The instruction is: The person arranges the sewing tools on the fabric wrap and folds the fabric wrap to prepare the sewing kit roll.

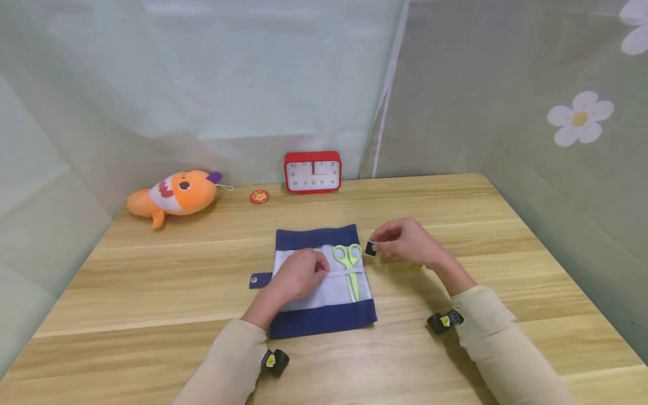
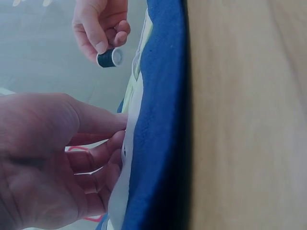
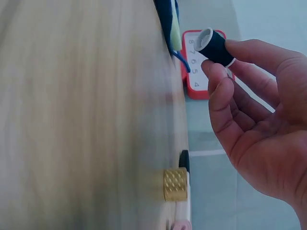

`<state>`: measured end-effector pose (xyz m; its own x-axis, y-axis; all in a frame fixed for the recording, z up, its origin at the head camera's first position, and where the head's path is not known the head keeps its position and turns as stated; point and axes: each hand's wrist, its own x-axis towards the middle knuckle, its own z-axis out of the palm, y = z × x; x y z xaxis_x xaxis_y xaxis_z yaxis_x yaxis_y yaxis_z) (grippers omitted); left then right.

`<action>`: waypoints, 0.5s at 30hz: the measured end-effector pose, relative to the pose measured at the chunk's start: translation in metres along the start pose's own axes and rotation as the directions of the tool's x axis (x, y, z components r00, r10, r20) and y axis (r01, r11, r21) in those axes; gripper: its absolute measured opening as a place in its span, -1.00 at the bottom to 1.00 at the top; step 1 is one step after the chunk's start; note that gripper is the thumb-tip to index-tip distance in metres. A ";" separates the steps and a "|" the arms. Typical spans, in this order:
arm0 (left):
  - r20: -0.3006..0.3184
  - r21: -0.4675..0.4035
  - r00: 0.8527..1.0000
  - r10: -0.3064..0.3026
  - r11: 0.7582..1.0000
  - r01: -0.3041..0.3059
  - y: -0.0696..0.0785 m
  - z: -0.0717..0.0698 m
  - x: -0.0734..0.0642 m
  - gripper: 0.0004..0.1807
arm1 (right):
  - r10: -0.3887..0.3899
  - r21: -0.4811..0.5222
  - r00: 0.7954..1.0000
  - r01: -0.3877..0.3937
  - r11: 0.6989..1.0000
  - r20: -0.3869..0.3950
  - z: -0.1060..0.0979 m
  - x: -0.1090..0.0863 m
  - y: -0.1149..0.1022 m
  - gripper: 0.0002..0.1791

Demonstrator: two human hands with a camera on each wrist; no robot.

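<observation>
A navy fabric roll-up pouch with a pale grey lining lies unfolded on the wooden table. Light green scissors are tucked under its white elastic band. My left hand is over the lining, thumb and fingertips pinching the band, partly hidden behind the fabric edge in the left wrist view. Just beyond the pouch's right edge, my right hand holds a small spool of dark thread between thumb and fingers. The spool's white rim faces the left wrist camera.
A brass thimble stands on the table near the right wrist, with a black-tipped item and something pink behind. Farther back are a red clock, a red round badge and an orange plush shark.
</observation>
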<state>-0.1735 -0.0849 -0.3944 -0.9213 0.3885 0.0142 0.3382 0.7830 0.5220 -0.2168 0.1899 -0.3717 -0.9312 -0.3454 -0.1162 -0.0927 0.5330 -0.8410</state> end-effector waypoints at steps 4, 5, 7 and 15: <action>-0.002 -0.003 1.000 -0.011 1.000 0.011 0.001 0.000 0.000 -0.88 | -0.019 0.039 1.000 0.018 0.999 0.024 0.008 0.004 -0.003 -0.77; -0.002 -0.004 1.000 -0.011 1.000 0.011 0.001 0.000 0.000 -0.89 | -0.024 0.052 0.999 0.022 0.998 0.033 0.010 0.005 -0.004 -0.77; 0.003 -0.011 1.000 -0.017 1.000 0.017 0.001 0.000 -0.001 -0.89 | -0.034 0.071 0.998 0.031 0.997 0.047 0.014 0.007 -0.006 -0.76; 0.012 -0.023 1.000 -0.023 0.999 0.023 0.000 0.000 0.001 -0.89 | -0.041 0.084 0.995 0.034 0.996 0.089 0.031 0.016 -0.011 -0.81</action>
<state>-0.1742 -0.0846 -0.3942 -0.9265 0.3763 -0.0079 0.3122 0.7802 0.5421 -0.2202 0.1548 -0.3807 -0.8916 -0.4344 -0.1279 -0.0944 0.4546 -0.8857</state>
